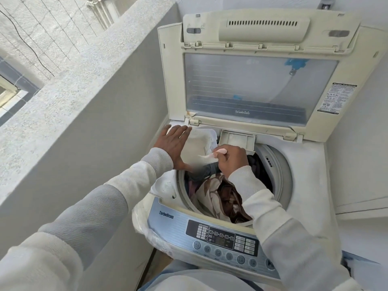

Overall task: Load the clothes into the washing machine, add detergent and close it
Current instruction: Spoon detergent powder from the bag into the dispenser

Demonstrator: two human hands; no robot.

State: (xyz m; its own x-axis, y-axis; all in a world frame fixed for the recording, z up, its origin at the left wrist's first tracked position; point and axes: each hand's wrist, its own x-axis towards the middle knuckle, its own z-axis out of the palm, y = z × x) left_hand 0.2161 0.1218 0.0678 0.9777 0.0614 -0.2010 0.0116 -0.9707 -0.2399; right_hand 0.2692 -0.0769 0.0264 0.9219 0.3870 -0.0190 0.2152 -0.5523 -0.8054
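The top-loading washing machine [304,169] stands with its lid [260,87] raised upright. Clothes [218,198], brown and cream patterned with dark pieces, fill the drum. A white container of detergent powder [199,143] sits at the drum's back-left corner. My left hand [173,141] lies flat with straight fingers against the container's left side. My right hand [231,158] grips a pink scoop [218,152] whose tip is in the powder. The detergent drawer [238,139] is pulled open just behind my right hand.
A grey concrete parapet wall [94,106] runs close along the machine's left side. The control panel [222,238] with buttons faces me at the front. A crumpled plastic cover [151,229] hangs over the front-left corner. A white wall is on the right.
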